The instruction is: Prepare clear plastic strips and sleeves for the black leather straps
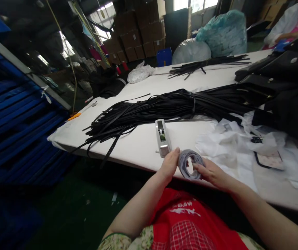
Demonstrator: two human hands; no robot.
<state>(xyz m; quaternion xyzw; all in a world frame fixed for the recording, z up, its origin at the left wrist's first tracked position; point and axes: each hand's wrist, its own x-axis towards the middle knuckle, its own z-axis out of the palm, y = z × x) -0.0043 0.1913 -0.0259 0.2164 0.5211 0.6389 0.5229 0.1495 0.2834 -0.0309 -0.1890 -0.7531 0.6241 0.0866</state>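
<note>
Nearest, on the wearer's side of the roll, is a red apron (182,222). The grey roll (183,166), which looks like tape, is held up at the near edge of the surface (138,149), its hole facing the wearer. The right grip (214,173) is closed on the roll's right side, thumb reaching to the hole, the other fingers mostly hidden behind the ring. The left grip (170,162) is at the roll's left rim; whether it pinches the roll or merely meets it, I cannot tell.

A pale tape dispenser (164,143) sits just left of the roll and a little beyond it, its long axis running away from the wearer. The left grip is the nearer one, by the dispenser's near end; whether they touch is unclear.

Right of the roll lie crumpled white sheets (216,146) with a dark-edged patch (268,159) among them. Beyond the roll, a bundle of black straps (151,107) stretches sideways, its right end lost among dark pieces. Farther beyond are a smaller strap bundle (201,65), bulging plastic bags (222,34) and, left of the roll's line, dim stacked boxes (128,38). Far right of the roll, another person's pale sleeve (281,27) shows, the person cut off by the frame.
</note>
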